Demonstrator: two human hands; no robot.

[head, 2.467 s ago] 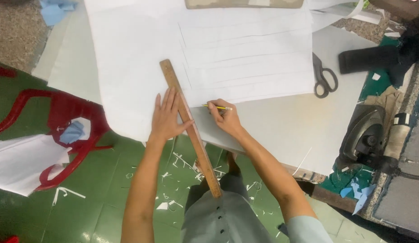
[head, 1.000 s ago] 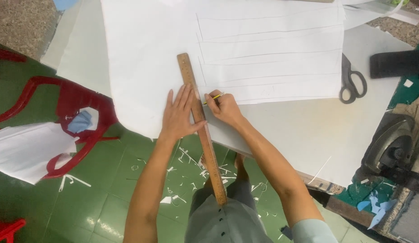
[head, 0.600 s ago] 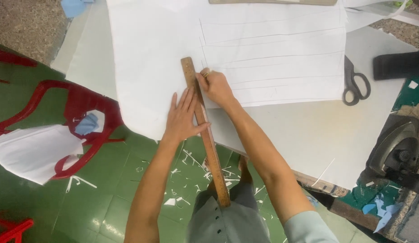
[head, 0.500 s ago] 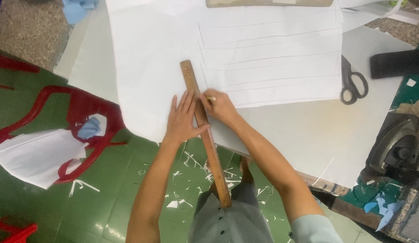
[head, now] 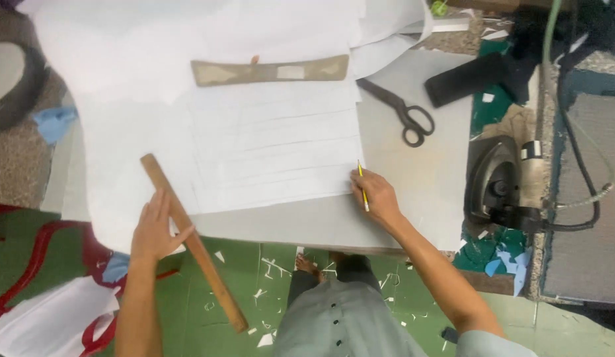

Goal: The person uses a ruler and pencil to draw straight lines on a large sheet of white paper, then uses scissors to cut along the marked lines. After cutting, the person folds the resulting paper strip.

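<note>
While left hand (head: 154, 228) lies flat, fingers spread, on wooden ruler (head: 192, 240) at lower left, pinning it at paper's edge, right hand (head: 377, 197) pinches yellow pencil (head: 362, 186) at lined white sheet (head: 275, 149), centre frame; flat brown weight bar (head: 270, 71) holds sheet's top; scissors (head: 398, 112) upper right; no labels legible

1. Black-handled scissors (head: 401, 112), lying flat on the grey worktop (head: 413, 192), just right of the stacked white sheets.
2. Dark flat iron (head: 496, 182), at the worktop's right edge, black cable running off to the right.
3. Black folded cloth (head: 462, 79), upper right, near the scissors.
4. Long brownish weight bar (head: 271, 70), laid across the top of the sheets.
5. Red chair (head: 36, 264), on green floor (head: 268, 277), lower left, white cloth beside it.
6. White paper scraps, scattered over the floor.
</note>
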